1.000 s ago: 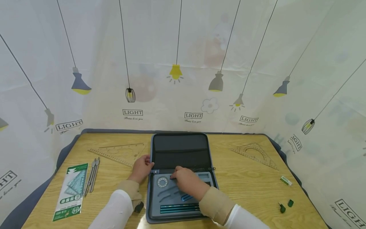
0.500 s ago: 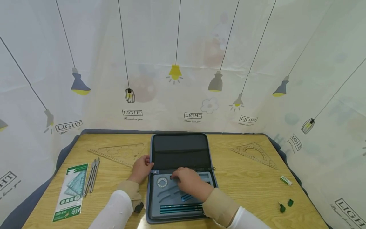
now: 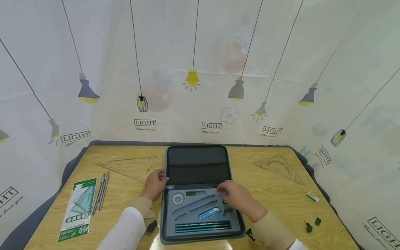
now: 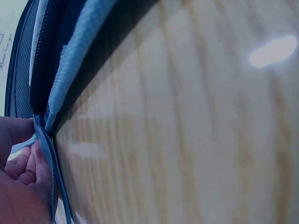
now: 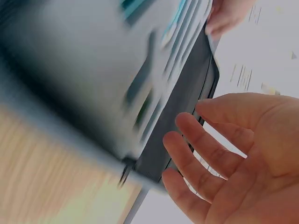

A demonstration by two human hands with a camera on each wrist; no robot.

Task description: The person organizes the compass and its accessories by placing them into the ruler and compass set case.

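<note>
An open zip case (image 3: pixel 164 225) lies on the table, its dark lid (image 3: pixel 197 166) folded back. My left hand (image 3: pixel 154 184) grips the case's left edge near the hinge; in the left wrist view, thumb and fingers (image 4: pixel 28 168) close round its fabric edging. Over the tray's upper right corner is my right hand (image 3: pixel 239 198), fingers relaxed and holding nothing in the right wrist view. The grey tray (image 3: pixel 181 227) holds a small dark green piece (image 3: pixel 191 193) in the top slot, a white ring-shaped dial (image 3: pixel 177 199), a blue utility knife (image 3: pixel 209 213) and several pencils (image 3: pixel 203 226).
Left of the case lie a clear set square (image 3: pixel 131 167), two metal compasses (image 3: pixel 101 192) and a green-and-white packet (image 3: pixel 78 210). To the right are another set square (image 3: pixel 279 168), a green-and-white eraser (image 3: pixel 313 197) and two small green pieces (image 3: pixel 308 227).
My right hand has let go at the top slot and moved right across the tray, uncovering the dark green piece and the utility knife. My left hand stays on the case edge.
</note>
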